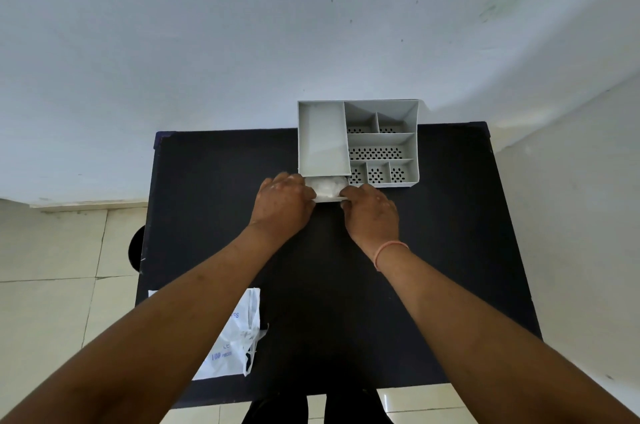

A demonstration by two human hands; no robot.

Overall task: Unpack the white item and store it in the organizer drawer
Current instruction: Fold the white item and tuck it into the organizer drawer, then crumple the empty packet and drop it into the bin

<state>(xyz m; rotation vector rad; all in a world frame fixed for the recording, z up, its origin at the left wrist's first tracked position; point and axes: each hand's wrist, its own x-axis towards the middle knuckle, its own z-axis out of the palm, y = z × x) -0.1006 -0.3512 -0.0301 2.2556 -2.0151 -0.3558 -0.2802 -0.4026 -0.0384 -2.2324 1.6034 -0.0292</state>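
1. Here the grey organizer [358, 143] stands at the far edge of the dark surface [214, 181].
2. Its drawer [329, 199], part open on the near side, holds the white item [327, 187].
3. The left hand [282, 205] and right hand [372, 215] flank the drawer, fingers grasping its front corners.
4. An empty plastic bag [230, 340] lies well nearer than the organizer, to its left.

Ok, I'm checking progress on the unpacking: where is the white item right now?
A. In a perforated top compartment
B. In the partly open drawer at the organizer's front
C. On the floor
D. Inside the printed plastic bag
B: the white item lies in the pulled-out drawer under the organizer, between the left hand and right hand; the bag lies apart.
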